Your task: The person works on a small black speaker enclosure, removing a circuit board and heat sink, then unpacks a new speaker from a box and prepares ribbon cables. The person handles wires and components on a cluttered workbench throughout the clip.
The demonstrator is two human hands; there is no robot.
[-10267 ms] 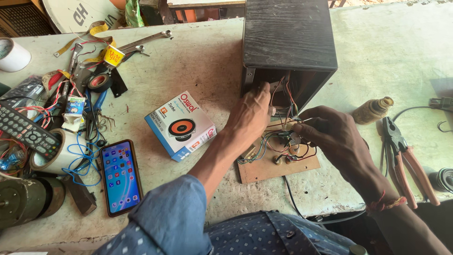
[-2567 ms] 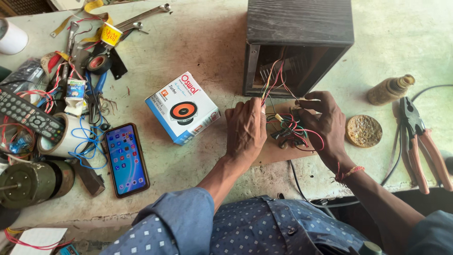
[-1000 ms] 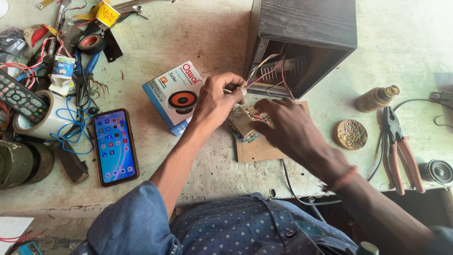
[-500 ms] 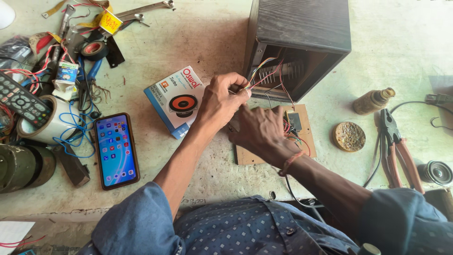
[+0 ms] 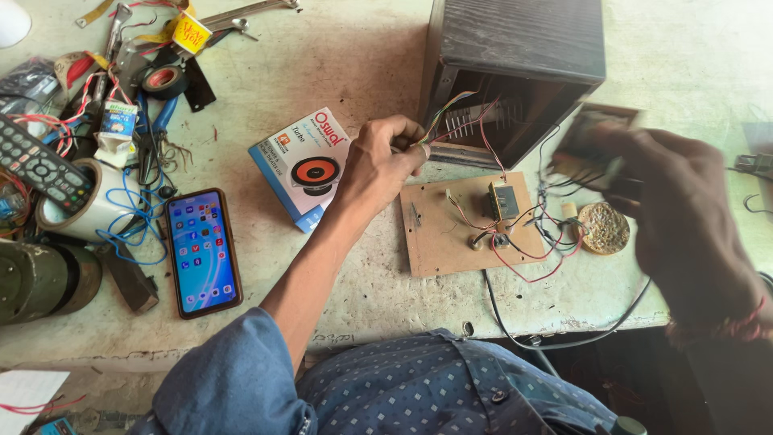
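Pinched between the fingers of the left hand (image 5: 385, 157) is a bundle of thin coloured wires (image 5: 451, 121), which runs from the hand up into the open side of the dark wooden box (image 5: 515, 56). The fingers are pressed together on the wires, just in front of the box opening.

At the far left of the table (image 5: 354, 48) lie a black remote control (image 5: 36, 165), a white roll of tape (image 5: 84, 213) with blue wire over it, and a dark metal cylinder (image 5: 40, 278) near the edge. Above them is a heap of tools and cables, with a black tape roll (image 5: 163, 80). A phone (image 5: 203, 251) with its screen lit lies flat, next to a small cardboard box (image 5: 302, 165) with a picture of a speaker on it; the left wrist passes just beside this box.

Right of the left hand, a thin wooden board (image 5: 451, 234) lies flat on the table in front of the dark box. It carries a small electronic part (image 5: 504, 201) and red and black wires. A round brownish disc (image 5: 604, 228) lies close to the right of the board.

At the far right, the right hand (image 5: 684, 209) is raised above the table and strongly blurred. It seems to hold a dark flat object (image 5: 592, 153), but I cannot tell how the fingers close on it.
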